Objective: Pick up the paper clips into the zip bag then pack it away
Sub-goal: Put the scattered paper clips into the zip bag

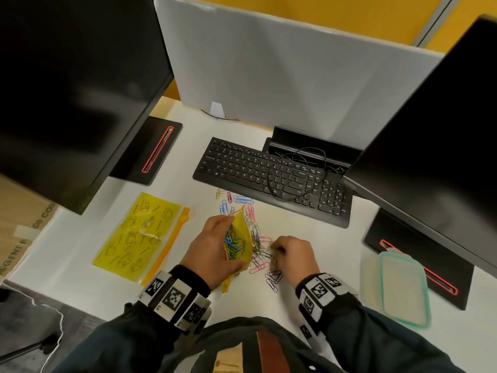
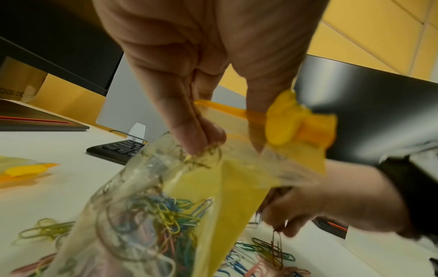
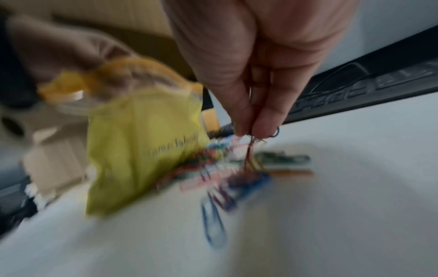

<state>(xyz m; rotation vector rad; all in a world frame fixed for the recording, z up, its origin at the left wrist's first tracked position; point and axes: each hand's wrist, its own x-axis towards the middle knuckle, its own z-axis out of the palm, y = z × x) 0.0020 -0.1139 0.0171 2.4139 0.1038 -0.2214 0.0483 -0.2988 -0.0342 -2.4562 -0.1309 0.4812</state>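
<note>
My left hand grips a small yellow zip bag by its open mouth, just above the white desk. Through its clear side, the left wrist view shows several coloured paper clips inside the zip bag. An orange zip slider sits by my thumb. To the right of the bag, my right hand pinches a few paper clips over the loose pile of clips. The right wrist view is blurred.
A larger yellow zip pouch lies flat to the left. A black keyboard with a cable sits behind the clips. A lidded plastic container stands at the right. Two monitors overhang the desk's sides.
</note>
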